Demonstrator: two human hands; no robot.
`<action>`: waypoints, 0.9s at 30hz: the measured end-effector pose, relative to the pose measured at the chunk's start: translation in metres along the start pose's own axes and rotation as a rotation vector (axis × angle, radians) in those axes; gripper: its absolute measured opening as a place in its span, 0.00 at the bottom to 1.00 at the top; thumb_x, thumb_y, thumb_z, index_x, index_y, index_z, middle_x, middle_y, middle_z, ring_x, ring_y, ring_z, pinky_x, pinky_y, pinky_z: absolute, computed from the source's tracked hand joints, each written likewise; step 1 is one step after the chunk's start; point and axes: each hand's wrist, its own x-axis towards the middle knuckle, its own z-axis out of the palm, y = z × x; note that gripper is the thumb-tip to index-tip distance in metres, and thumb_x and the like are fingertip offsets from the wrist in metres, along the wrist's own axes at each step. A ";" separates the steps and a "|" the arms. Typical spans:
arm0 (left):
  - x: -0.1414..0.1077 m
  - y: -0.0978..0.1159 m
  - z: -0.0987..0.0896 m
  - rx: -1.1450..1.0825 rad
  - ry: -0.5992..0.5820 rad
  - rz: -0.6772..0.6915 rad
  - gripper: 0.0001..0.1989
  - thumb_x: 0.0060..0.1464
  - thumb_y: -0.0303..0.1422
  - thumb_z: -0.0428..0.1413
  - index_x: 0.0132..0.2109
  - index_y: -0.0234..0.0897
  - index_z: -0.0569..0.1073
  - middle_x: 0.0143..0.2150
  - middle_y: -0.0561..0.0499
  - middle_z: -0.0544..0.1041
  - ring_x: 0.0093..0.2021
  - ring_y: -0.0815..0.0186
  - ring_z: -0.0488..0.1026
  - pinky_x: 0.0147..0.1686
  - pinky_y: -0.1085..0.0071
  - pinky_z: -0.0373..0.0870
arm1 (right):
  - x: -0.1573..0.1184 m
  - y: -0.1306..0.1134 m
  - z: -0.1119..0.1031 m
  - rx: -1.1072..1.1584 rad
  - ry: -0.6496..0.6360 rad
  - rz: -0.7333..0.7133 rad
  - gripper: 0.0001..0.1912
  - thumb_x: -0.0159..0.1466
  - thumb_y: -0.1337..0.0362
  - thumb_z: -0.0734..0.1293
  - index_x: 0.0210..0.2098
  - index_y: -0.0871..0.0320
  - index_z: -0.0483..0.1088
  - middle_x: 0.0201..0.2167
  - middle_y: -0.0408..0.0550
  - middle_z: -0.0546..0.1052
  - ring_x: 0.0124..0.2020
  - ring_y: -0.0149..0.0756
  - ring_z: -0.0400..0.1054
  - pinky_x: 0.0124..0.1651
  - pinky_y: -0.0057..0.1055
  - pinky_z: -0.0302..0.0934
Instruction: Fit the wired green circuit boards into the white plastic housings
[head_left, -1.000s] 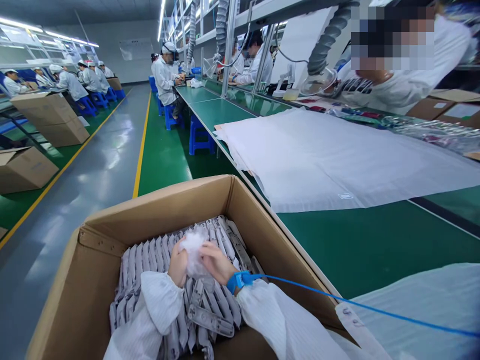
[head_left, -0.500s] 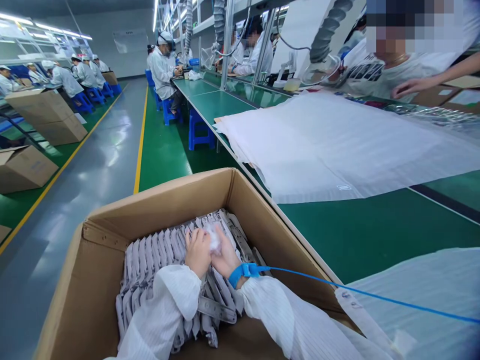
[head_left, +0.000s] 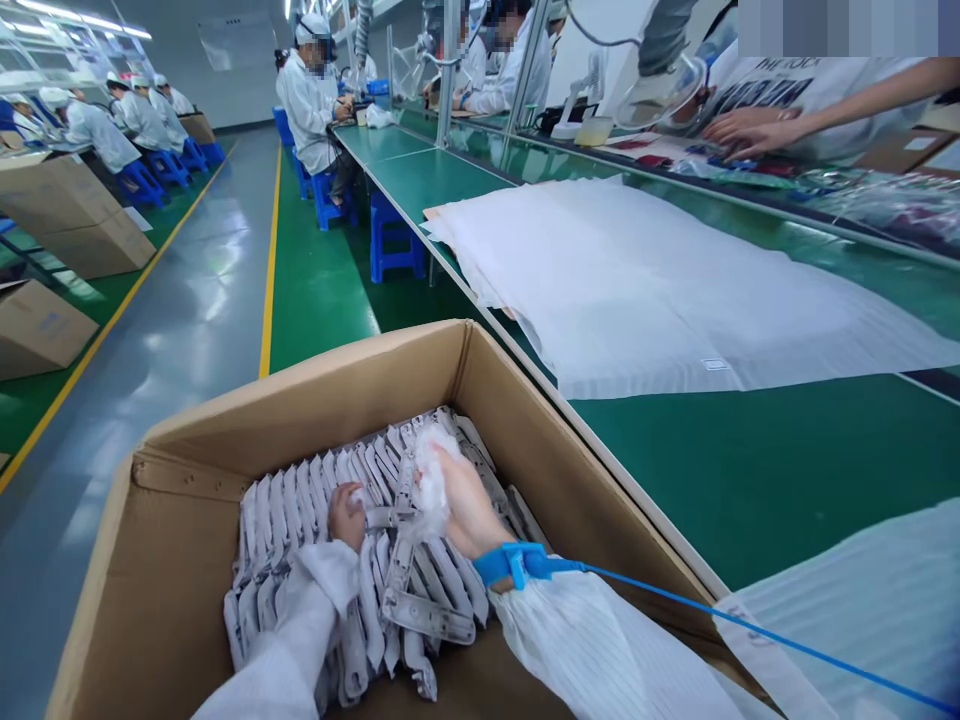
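Observation:
My right hand (head_left: 471, 502) is closed around a crumpled wad of thin white wrapping (head_left: 431, 485), above the middle of the carton. A blue wrist strap (head_left: 514, 565) with a cord circles that wrist. My left hand (head_left: 347, 516) is a little to the left, its fingers curled; a bit of white shows at the fingertips, too small to name. Beneath both hands, tightly packed rows of flat parts in whitish wrapping (head_left: 300, 500) fill much of the open cardboard carton (head_left: 315, 400). Bare grey elongated parts (head_left: 429, 615) with holes lie across the rows.
A green-topped workbench (head_left: 675, 460) runs along the carton's right side, with a large white sheet (head_left: 637, 280) on it. Across the bench a co-worker's hands (head_left: 757, 130) handle items. Blue stools (head_left: 394, 240) and seated workers line the aisle, and cartons (head_left: 45, 325) stand at left.
My hands were together around the white wad and are now apart. The left has moved left and down; the right keeps the wad, which looks more spread. The view has shifted slightly.

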 end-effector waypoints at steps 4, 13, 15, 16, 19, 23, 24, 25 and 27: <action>0.052 -0.040 -0.008 0.239 0.032 -0.226 0.14 0.54 0.35 0.51 0.48 0.34 0.66 0.51 0.46 0.65 0.50 0.59 0.63 0.49 0.55 0.61 | -0.007 -0.011 0.005 -0.427 -0.202 -0.078 0.16 0.62 0.58 0.51 0.37 0.62 0.64 0.24 0.43 0.70 0.23 0.29 0.65 0.25 0.25 0.58; 0.104 -0.046 -0.002 0.595 -0.080 -0.238 0.15 0.53 0.35 0.52 0.47 0.33 0.66 0.52 0.45 0.64 0.52 0.57 0.61 0.50 0.53 0.59 | -0.059 0.022 0.020 -1.433 -0.978 -0.207 0.07 0.47 0.71 0.68 0.26 0.68 0.74 0.26 0.64 0.76 0.28 0.56 0.71 0.28 0.43 0.62; 0.106 -0.045 0.002 0.623 -0.090 -0.217 0.15 0.53 0.35 0.52 0.47 0.34 0.66 0.52 0.45 0.64 0.52 0.58 0.61 0.50 0.54 0.60 | -0.064 0.027 0.022 -1.525 -1.066 -0.193 0.07 0.46 0.68 0.69 0.26 0.66 0.75 0.25 0.61 0.77 0.27 0.53 0.71 0.26 0.40 0.63; 0.106 -0.045 0.003 0.629 -0.097 -0.208 0.14 0.53 0.35 0.52 0.46 0.34 0.66 0.52 0.45 0.64 0.51 0.58 0.62 0.49 0.55 0.60 | -0.064 0.027 0.023 -1.562 -1.076 -0.185 0.07 0.47 0.68 0.69 0.27 0.66 0.75 0.26 0.60 0.77 0.27 0.52 0.72 0.26 0.39 0.64; 0.106 -0.046 0.006 0.616 -0.120 -0.188 0.13 0.54 0.36 0.51 0.45 0.34 0.67 0.49 0.46 0.66 0.48 0.61 0.65 0.47 0.58 0.63 | -0.059 0.023 0.022 -1.645 -1.034 -0.174 0.08 0.52 0.70 0.66 0.31 0.65 0.75 0.29 0.60 0.77 0.31 0.49 0.72 0.29 0.39 0.64; 0.104 -0.051 -0.001 0.552 -0.103 -0.160 0.12 0.55 0.36 0.50 0.45 0.34 0.67 0.48 0.46 0.67 0.46 0.62 0.66 0.45 0.60 0.65 | -0.053 0.021 0.021 -1.687 -1.018 -0.171 0.09 0.52 0.69 0.67 0.33 0.64 0.75 0.30 0.59 0.77 0.31 0.48 0.72 0.30 0.37 0.64; 0.104 -0.053 -0.006 0.530 -0.086 -0.153 0.12 0.55 0.35 0.50 0.45 0.35 0.67 0.48 0.46 0.67 0.46 0.62 0.66 0.45 0.60 0.65 | -0.053 0.021 0.021 -1.691 -1.025 -0.172 0.10 0.51 0.68 0.68 0.33 0.64 0.75 0.30 0.58 0.77 0.31 0.47 0.72 0.30 0.37 0.64; 0.103 -0.054 -0.011 0.505 -0.070 -0.149 0.12 0.56 0.35 0.49 0.45 0.35 0.67 0.49 0.46 0.67 0.47 0.62 0.66 0.45 0.60 0.65 | -0.053 0.022 0.021 -1.695 -1.033 -0.174 0.10 0.51 0.67 0.68 0.33 0.63 0.75 0.29 0.58 0.77 0.30 0.47 0.72 0.30 0.37 0.64; 0.102 -0.057 -0.024 0.449 -0.043 -0.151 0.12 0.56 0.35 0.49 0.46 0.34 0.67 0.48 0.46 0.67 0.46 0.63 0.66 0.44 0.60 0.66 | -0.054 0.022 0.021 -1.700 -1.042 -0.185 0.09 0.51 0.67 0.68 0.32 0.63 0.75 0.29 0.57 0.77 0.30 0.47 0.72 0.29 0.37 0.64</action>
